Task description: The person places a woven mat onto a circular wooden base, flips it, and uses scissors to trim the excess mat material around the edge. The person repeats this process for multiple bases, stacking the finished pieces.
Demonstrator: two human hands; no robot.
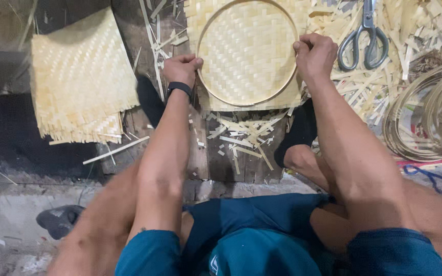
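A woven bamboo mat (246, 51) lies on the wooden boards in front of me with a round bamboo hoop (216, 94) pressed onto it. My left hand (181, 69) grips the hoop's left side, a black band on that wrist. My right hand (315, 53) grips the hoop's right side with the fingers curled over the rim. Both forearms reach forward over my knees.
A stack of square woven mats (80, 76) lies at the left. Grey-handled scissors (364, 38) rest on bamboo offcuts at the upper right. Several coiled bamboo hoops (428, 115) lie at the right. Loose strips (244, 135) litter the boards.
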